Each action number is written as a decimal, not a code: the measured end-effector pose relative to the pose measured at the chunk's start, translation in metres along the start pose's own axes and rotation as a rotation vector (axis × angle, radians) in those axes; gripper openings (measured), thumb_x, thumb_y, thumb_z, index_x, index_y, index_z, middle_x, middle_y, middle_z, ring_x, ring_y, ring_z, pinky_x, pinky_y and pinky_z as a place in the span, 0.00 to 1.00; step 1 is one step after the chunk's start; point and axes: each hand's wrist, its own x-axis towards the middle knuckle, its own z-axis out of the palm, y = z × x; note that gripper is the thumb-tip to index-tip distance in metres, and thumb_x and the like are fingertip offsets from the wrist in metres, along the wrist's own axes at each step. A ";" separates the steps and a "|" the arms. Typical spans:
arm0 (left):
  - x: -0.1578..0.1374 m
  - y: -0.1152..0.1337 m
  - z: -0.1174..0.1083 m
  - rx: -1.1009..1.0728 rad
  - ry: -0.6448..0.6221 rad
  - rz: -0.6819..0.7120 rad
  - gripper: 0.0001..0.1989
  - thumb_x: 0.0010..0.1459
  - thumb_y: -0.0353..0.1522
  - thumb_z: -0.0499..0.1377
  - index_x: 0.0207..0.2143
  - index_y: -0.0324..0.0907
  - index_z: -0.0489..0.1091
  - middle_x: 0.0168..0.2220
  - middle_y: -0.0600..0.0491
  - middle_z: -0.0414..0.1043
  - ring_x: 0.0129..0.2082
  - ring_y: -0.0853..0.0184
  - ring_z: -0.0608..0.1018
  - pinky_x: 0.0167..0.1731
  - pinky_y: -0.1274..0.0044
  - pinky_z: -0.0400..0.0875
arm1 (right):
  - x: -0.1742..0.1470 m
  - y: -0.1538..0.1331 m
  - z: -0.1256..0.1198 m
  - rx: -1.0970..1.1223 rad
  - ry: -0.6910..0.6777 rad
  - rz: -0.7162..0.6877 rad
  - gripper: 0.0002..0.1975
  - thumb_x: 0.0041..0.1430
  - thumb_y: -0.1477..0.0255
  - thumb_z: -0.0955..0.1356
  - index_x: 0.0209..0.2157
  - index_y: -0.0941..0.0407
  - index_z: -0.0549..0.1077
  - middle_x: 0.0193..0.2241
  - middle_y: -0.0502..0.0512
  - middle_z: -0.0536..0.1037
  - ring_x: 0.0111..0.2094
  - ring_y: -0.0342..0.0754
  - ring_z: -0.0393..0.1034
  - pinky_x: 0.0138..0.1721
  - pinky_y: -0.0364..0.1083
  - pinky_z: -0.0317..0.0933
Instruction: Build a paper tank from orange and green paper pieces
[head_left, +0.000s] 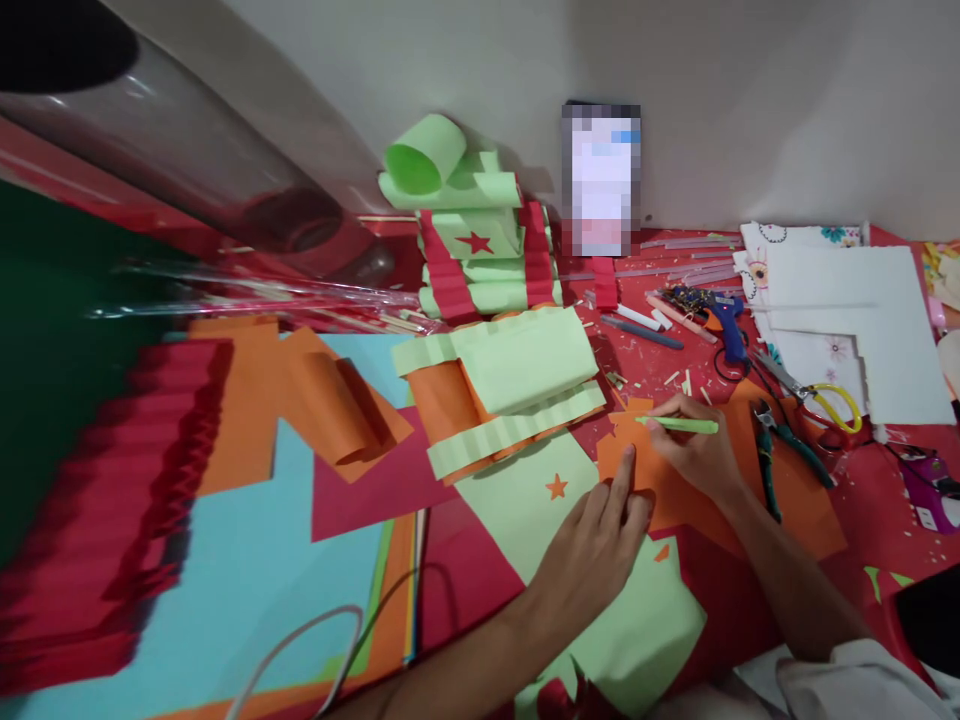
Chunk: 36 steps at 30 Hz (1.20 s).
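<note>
In my right hand (697,445) is a slim light-green pen (686,425), pinched with its tip over a sheet of orange paper (656,490). The paper's upper left edge has a jagged outline. My left hand (600,535) presses that sheet with an outstretched index finger, the other fingers partly bent, holding nothing. Left of it, a small orange paper star (556,487) lies on light-green paper (517,510). Above stands a piece of rolled orange and green paper with corrugated green strips (517,435).
A stacked green paper roll model (480,230) with red strips stands by the wall, beside a phone (600,180). Pliers (772,460), scissors (817,395) and a blue glue gun (731,325) lie right. Blue paper (255,570) and corrugated red paper (112,500) lie left.
</note>
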 end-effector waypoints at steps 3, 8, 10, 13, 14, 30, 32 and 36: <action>0.000 -0.001 0.000 -0.016 0.039 -0.002 0.06 0.66 0.26 0.56 0.45 0.39 0.68 0.66 0.30 0.65 0.35 0.60 0.77 0.34 0.68 0.72 | 0.001 0.000 0.000 0.003 -0.004 -0.009 0.04 0.60 0.71 0.70 0.31 0.54 0.74 0.26 0.48 0.80 0.26 0.45 0.73 0.31 0.43 0.65; 0.001 -0.001 -0.002 -0.001 0.057 -0.013 0.07 0.65 0.26 0.58 0.46 0.38 0.68 0.67 0.31 0.65 0.35 0.61 0.78 0.35 0.69 0.72 | 0.002 0.000 0.000 0.011 -0.001 -0.031 0.02 0.59 0.72 0.70 0.31 0.54 0.74 0.26 0.49 0.81 0.27 0.45 0.74 0.31 0.42 0.65; 0.001 -0.002 -0.003 0.008 0.043 -0.003 0.07 0.65 0.27 0.59 0.45 0.38 0.69 0.66 0.31 0.65 0.35 0.61 0.77 0.35 0.69 0.73 | 0.002 0.000 0.000 0.016 -0.005 -0.035 0.02 0.59 0.71 0.70 0.31 0.54 0.74 0.26 0.49 0.81 0.26 0.45 0.73 0.30 0.43 0.65; 0.001 -0.002 -0.003 0.016 0.046 0.005 0.06 0.65 0.27 0.59 0.44 0.38 0.69 0.65 0.31 0.67 0.34 0.61 0.77 0.34 0.69 0.73 | 0.002 0.000 0.000 0.015 -0.023 -0.046 0.03 0.59 0.71 0.70 0.31 0.54 0.75 0.27 0.50 0.81 0.27 0.45 0.74 0.30 0.43 0.65; 0.001 -0.002 -0.002 0.015 0.052 0.005 0.05 0.65 0.27 0.59 0.43 0.38 0.69 0.65 0.31 0.67 0.34 0.61 0.77 0.34 0.69 0.73 | 0.002 0.000 0.000 0.011 -0.030 -0.049 0.03 0.59 0.71 0.70 0.31 0.54 0.75 0.26 0.50 0.80 0.27 0.45 0.74 0.30 0.43 0.65; 0.003 -0.003 -0.002 0.024 0.088 0.007 0.02 0.65 0.27 0.57 0.40 0.39 0.68 0.62 0.32 0.71 0.32 0.61 0.76 0.32 0.69 0.73 | 0.000 -0.001 0.000 -0.031 -0.085 -0.045 0.03 0.56 0.72 0.71 0.29 0.54 0.74 0.25 0.49 0.80 0.25 0.44 0.72 0.28 0.42 0.64; 0.003 -0.003 -0.003 0.017 0.087 0.006 0.02 0.65 0.27 0.58 0.40 0.40 0.69 0.62 0.33 0.71 0.33 0.61 0.77 0.33 0.69 0.73 | 0.000 -0.001 0.001 -0.039 -0.075 -0.040 0.03 0.56 0.72 0.71 0.29 0.54 0.74 0.24 0.49 0.80 0.24 0.44 0.72 0.28 0.42 0.64; 0.003 -0.004 -0.004 0.012 0.096 0.007 0.03 0.65 0.27 0.58 0.41 0.40 0.69 0.61 0.33 0.72 0.33 0.61 0.77 0.33 0.69 0.72 | 0.000 0.000 0.001 -0.040 -0.034 -0.022 0.03 0.56 0.73 0.70 0.29 0.54 0.72 0.23 0.48 0.78 0.24 0.44 0.70 0.28 0.42 0.62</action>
